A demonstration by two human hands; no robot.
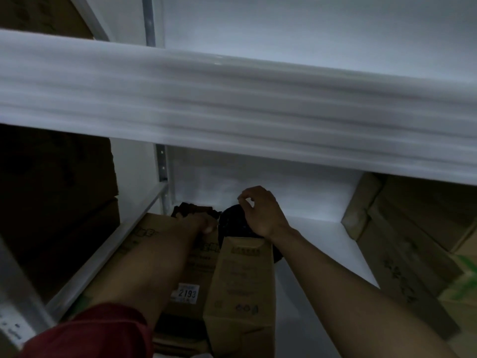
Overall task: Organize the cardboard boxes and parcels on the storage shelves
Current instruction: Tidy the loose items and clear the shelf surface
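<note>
– Red sleeve (90, 332) at the very bottom, that is the left arm, yes? Where does it go?

– It goes along the left side of the narrow box (240, 280). The left hand (204, 224) lies on the far end of the wide box (154, 244), which touches the narrow box on its left. The fingers look bent, but it is dark and blurred there, so I cannot tell if they really grip.

– And the right hand (260, 213)?

– Just behind the far end of the narrow box. Its fingers are curled, and thumb and forefinger meet at the top of the dark parcel (232, 220), so it seems to pinch the wrapping. The parcel stands behind the narrow box, touching it, on the lower shelf (322, 254).

– Which step is it, in your opinion?

– I think the parcel is being set in place at the back. To do it well, I would take it with more than a pinch, because thin wrapping can slip or tear. The left hand should press on the wide box so that the row does not slide. Right of the narrow box, white shelf surface shows up to the stacked boxes (413, 241); the parcel could sit flat there. Mind also the upper shelf (232, 104) above the narrow box: wrists low.
</note>
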